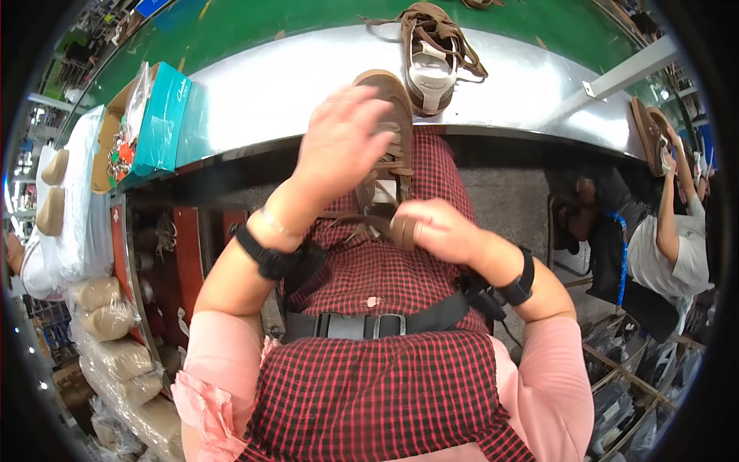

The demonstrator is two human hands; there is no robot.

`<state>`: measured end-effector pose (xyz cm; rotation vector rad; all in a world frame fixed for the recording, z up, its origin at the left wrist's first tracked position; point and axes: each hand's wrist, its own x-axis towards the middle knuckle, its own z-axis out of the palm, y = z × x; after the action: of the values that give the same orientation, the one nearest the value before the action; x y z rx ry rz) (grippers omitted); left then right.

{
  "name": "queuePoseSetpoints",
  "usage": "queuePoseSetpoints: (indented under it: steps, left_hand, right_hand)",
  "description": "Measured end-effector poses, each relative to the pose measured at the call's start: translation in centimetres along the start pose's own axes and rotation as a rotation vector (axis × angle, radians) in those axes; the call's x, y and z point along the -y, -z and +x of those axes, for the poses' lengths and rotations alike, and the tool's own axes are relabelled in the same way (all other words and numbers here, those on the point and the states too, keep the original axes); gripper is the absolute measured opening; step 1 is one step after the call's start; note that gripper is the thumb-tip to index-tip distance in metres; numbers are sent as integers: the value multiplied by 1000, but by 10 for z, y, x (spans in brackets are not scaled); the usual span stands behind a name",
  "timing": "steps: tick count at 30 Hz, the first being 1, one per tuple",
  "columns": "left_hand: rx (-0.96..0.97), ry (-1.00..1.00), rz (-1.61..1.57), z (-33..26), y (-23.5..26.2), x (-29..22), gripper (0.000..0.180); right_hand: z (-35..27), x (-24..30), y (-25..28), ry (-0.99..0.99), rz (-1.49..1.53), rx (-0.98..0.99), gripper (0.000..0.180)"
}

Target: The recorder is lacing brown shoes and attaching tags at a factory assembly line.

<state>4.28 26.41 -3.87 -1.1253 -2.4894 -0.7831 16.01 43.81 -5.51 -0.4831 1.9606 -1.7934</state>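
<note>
A brown lace-up shoe rests over my lap at the bench edge, toe pointing away from me. Above its upper, my left hand is slightly blurred, with its fingers apart and nothing visible in them; whether it touches the shoe, I cannot tell. My right hand is closed round the heel end, near loose brown laces. On the metal bench beyond stands a second shoe, brown and white, its laces spilling loosely over it.
A teal box with small colourful items stands on the bench at left. A metal bar crosses the bench at right. Wrapped beige shapes are stacked at left. Another person handles a shoe at far right.
</note>
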Motion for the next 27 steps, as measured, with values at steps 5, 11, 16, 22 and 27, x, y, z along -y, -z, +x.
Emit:
queuePoseSetpoints:
  steps: [5,11,16,22,27]
  left_hand:
    - [-6,-115,99,-8,-32,16,33]
    - [20,9,-316,-17,7,11,12]
    - [757,815,-1203,-42,42,-34,44]
    - [296,739,-1549,-20,78,-45,22]
    - [666,305,-1326,-36,133,-52,13]
  right_hand:
    - [-8,31,-16,345,-234,362,18]
    - [-12,50,4,447,-235,216,16]
    - [-11,87,-1,501,-33,198,9]
    - [17,53,-22,551,-78,116,22]
    - [9,13,20,486,-257,-551,42]
